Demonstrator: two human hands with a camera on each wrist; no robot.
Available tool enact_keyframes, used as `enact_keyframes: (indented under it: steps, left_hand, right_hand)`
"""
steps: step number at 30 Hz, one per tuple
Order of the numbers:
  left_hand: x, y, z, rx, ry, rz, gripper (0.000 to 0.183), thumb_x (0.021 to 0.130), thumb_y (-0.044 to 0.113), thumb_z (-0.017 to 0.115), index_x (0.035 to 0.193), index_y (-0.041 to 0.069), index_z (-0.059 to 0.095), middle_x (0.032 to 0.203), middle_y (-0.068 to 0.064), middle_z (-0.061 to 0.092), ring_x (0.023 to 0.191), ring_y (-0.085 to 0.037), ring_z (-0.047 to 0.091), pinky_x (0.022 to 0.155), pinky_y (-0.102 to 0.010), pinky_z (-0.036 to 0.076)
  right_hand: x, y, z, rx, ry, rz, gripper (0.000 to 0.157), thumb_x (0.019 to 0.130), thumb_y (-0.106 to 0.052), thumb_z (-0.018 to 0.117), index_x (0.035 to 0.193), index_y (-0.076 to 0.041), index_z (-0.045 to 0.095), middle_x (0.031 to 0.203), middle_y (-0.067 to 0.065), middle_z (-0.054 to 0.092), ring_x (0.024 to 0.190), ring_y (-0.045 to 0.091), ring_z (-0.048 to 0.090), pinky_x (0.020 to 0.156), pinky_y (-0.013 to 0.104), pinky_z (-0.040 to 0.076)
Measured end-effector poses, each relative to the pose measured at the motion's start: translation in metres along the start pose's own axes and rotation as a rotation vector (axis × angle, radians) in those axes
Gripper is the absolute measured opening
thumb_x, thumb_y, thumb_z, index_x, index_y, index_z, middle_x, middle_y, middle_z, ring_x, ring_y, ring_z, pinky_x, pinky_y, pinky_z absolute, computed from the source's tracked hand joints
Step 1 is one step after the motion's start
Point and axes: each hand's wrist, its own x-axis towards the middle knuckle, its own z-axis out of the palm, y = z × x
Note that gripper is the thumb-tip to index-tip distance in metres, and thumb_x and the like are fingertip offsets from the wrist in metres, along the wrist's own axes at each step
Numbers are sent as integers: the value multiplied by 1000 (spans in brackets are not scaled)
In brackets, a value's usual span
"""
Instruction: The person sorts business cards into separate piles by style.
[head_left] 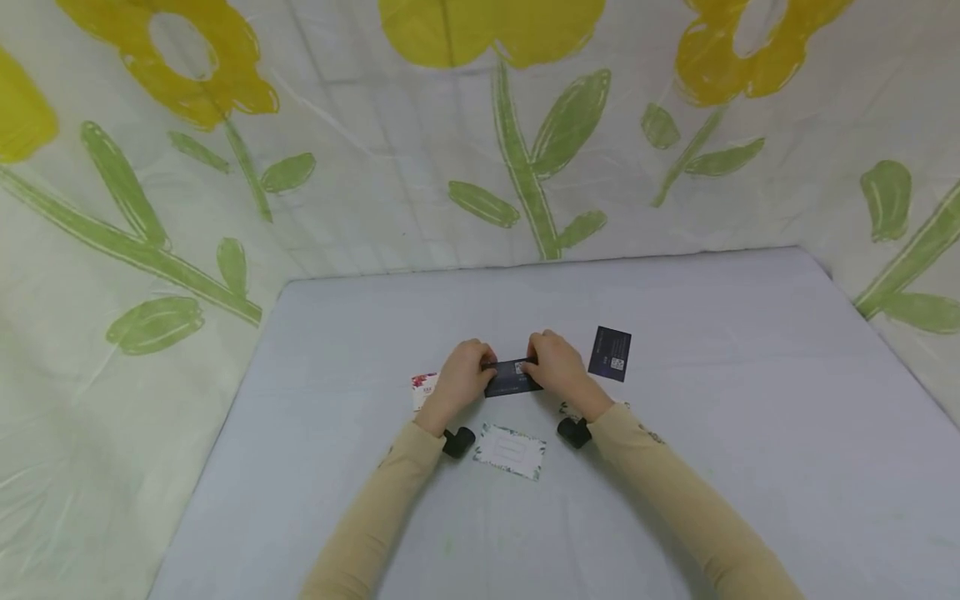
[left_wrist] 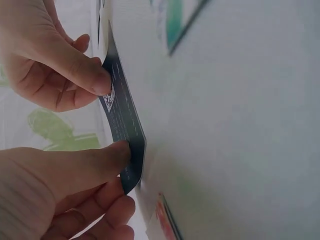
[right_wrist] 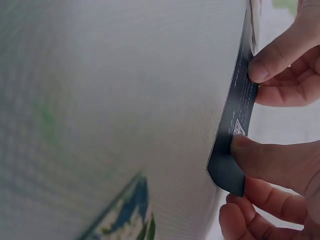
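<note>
A dark card (head_left: 507,379) with a printed code and pale lettering lies between both hands, close over the table. My left hand (head_left: 467,373) pinches its left end, thumb on the printed face and fingers behind, as the left wrist view shows. At the other end my right hand (head_left: 557,363) pinches the same card (right_wrist: 231,120), its thumb beside the code. The card bends slightly at its ends in the wrist views. Under the left wrist, a white card with red flowers (head_left: 422,390) is partly hidden. Another floral card (head_left: 570,410) is mostly covered by the right wrist.
A second dark card (head_left: 610,353) lies to the right of the hands. Nearer me sits a white card with a green leaf border (head_left: 510,451). The pale table (head_left: 337,333) backs onto a white curtain with painted flowers (head_left: 375,167).
</note>
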Motion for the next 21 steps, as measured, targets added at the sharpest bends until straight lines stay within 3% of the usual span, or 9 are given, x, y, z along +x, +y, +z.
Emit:
enact_keyframes:
  steps: [14,17,21]
  left_hand:
    - [2,9,0,52,-31,-30,10,81,-1,67,90,-1,65,87,-11,61,84,-24,57,77,-35,47]
    - [3,13,2,49,-10,-15,10,82,-2,64,92,-1,65,89,-12,61,85,-25,57,78,-36,47]
    - [6,26,3,12,26,19,11,86,-1,57,94,-2,64,86,-12,61,80,-24,56,73,-35,47]
  right_hand:
    - [-3,-5,-6,-49,20,-39,16,83,-17,69,80,-5,59,77,7,52,69,20,50,61,34,44]
    - [-2,5,-15,0,46,-74,12,89,-14,61,86,-2,62,80,8,54,71,20,50,62,33,44]
    - [0,35,-47,101,128,-100,18,93,-7,49,96,5,63,88,16,59,79,27,55,69,39,47]
